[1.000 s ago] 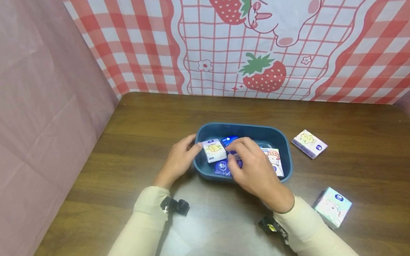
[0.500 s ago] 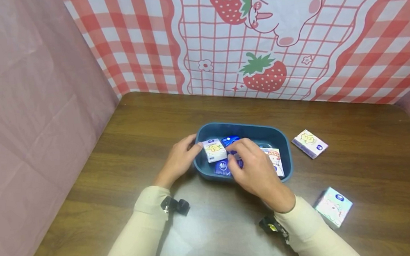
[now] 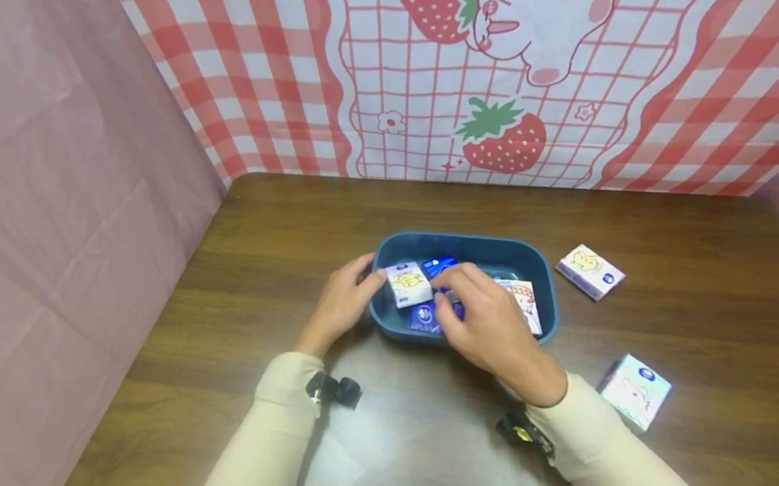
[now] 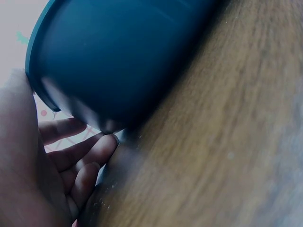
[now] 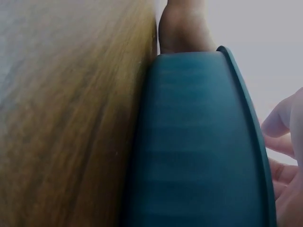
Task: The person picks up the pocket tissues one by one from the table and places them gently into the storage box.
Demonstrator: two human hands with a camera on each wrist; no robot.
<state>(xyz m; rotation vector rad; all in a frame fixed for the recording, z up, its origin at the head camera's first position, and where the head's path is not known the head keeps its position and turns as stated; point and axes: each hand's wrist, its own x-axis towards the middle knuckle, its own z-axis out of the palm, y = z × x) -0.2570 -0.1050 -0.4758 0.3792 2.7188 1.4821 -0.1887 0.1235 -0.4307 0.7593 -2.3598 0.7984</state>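
My left hand (image 3: 341,304) holds the left end of a dark blue plastic bin (image 3: 456,240), its thumb at the rim and its fingers along the outer wall, as the left wrist view shows. In the bin a small white tissue pack (image 3: 408,283) with a yellow cartoon lies tilted over a dark blue pack (image 3: 424,318). My right hand (image 3: 484,318) reaches over the front rim with bent fingers, the fingertips right at the white pack's right edge. I cannot tell whether they pinch anything. Another blue pack (image 3: 439,266) and a red-printed pack (image 3: 525,300) lie partly hidden by this hand.
Right of the bin, a flat tissue pack (image 3: 590,271) with a yellow cartoon lies on the wooden table (image 3: 256,248). Nearer the front right stands a pale green, boxy pack (image 3: 635,393), close to the right sleeve. A strawberry-printed cloth (image 3: 408,147) hangs behind the table.
Both hands, the bin and the packs keep almost the same places. Only a very slight shift of the whole view shows.
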